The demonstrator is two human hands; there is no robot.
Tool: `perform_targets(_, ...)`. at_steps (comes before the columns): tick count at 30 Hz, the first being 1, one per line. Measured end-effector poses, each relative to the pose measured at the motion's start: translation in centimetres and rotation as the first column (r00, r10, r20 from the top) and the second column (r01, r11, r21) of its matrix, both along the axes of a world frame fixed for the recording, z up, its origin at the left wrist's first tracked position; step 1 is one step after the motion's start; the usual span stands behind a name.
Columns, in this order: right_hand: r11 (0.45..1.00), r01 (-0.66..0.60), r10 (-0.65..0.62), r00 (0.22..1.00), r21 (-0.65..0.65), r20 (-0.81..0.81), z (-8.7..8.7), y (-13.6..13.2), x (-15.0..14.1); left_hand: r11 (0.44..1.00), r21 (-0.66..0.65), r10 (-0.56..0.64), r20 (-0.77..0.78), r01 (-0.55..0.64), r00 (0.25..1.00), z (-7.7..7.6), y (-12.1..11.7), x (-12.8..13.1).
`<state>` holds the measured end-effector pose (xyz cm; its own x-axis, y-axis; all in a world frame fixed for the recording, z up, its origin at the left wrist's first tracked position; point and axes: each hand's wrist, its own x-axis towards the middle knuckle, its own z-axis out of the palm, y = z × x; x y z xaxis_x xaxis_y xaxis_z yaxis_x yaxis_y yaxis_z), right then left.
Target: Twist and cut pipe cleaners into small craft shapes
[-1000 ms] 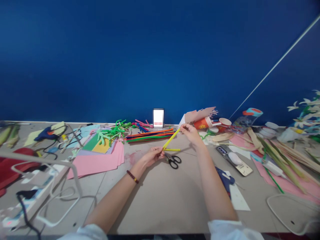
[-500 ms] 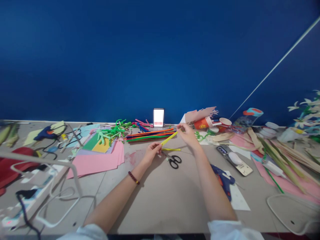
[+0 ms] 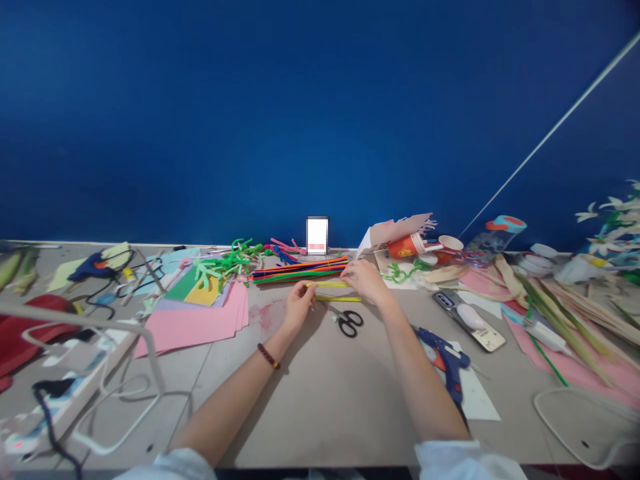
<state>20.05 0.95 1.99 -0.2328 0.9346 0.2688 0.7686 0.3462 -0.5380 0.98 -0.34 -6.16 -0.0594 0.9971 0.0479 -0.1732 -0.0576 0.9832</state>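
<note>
Between my two hands a yellow pipe cleaner strand (image 3: 330, 285) stretches nearly level. My left hand (image 3: 300, 303) pinches its left end, and my right hand (image 3: 367, 279) has its fingers closed on the right end. Just below lies a second yellow pipe cleaner piece (image 3: 345, 299) on the table. Black-handled scissors (image 3: 350, 323) rest under it, blades pointing up and left. Behind my hands is a bundle of coloured pipe cleaners (image 3: 300, 269) in purple, orange and green.
Pink paper sheets (image 3: 195, 327) and green pipe cleaner shapes (image 3: 220, 267) lie left. On the right are a blue glue gun (image 3: 447, 360), a phone (image 3: 487, 337) and a red paper cup (image 3: 404, 247). A power strip (image 3: 65, 387) with cables stands far left. A blue wall (image 3: 320, 120) rises behind.
My right hand has come down and slightly toward me, and my left hand has shifted slightly left. The yellow strand has swung from a slant to nearly level.
</note>
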Motion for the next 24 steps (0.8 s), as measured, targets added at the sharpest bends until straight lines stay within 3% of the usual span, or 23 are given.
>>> perform_targets(3, 0.999, -0.036, 0.035, 0.996, 0.011, 0.085, 0.0, 0.0, -0.2, 0.999, 0.037, 0.009, 0.004, -0.009, 1.0, 0.2, -0.1, -0.1)
perform_targets(7, 0.973, -0.202, 0.201, 0.979, -0.108, -0.016, -0.6, 0.1, -1.0, 0.997, 0.055, -0.044, -0.01, 0.044, 0.999, 0.1, -0.1, 0.0)
perform_targets(11, 0.96, -0.212, 0.209, 0.977, -0.182, -0.036, -1.1, 0.2, -1.4, 0.996, 0.064, -0.06, -0.088, 0.066, 0.994, -0.4, 0.1, 0.0)
perform_targets(13, 0.967, -0.191, 0.188, 0.982, -0.17, -0.036, -1.0, 0.1, -1.2, 0.99, 0.13, -0.031, -0.218, 0.06, 0.975, -0.6, 0.2, -0.1)
perform_targets(15, 0.981, -0.129, 0.124, 0.991, -0.146, -0.045, -0.6, -0.1, -0.9, 0.97, 0.226, 0.022, -0.439, 0.086, 0.898, -0.7, 0.2, -0.5)
perform_targets(18, 0.994, -0.042, 0.031, 0.994, -0.104, -0.102, -0.1, -0.2, -0.2, 0.938, 0.28, 0.075, -0.738, 0.204, 0.67, -0.7, 0.1, -0.9)
perform_targets(21, 0.995, -0.009, -0.013, 0.977, -0.101, -0.214, 0.0, -0.1, 0.1, 0.919, 0.261, 0.081, -0.858, 0.296, 0.506, -0.7, 0.0, -1.2)
perform_targets(24, 0.995, 0.014, -0.043, 0.954, -0.101, -0.297, 0.1, 0.1, 0.3, 0.902, 0.273, 0.1, -0.886, 0.334, 0.454, -0.8, 0.1, -1.3)
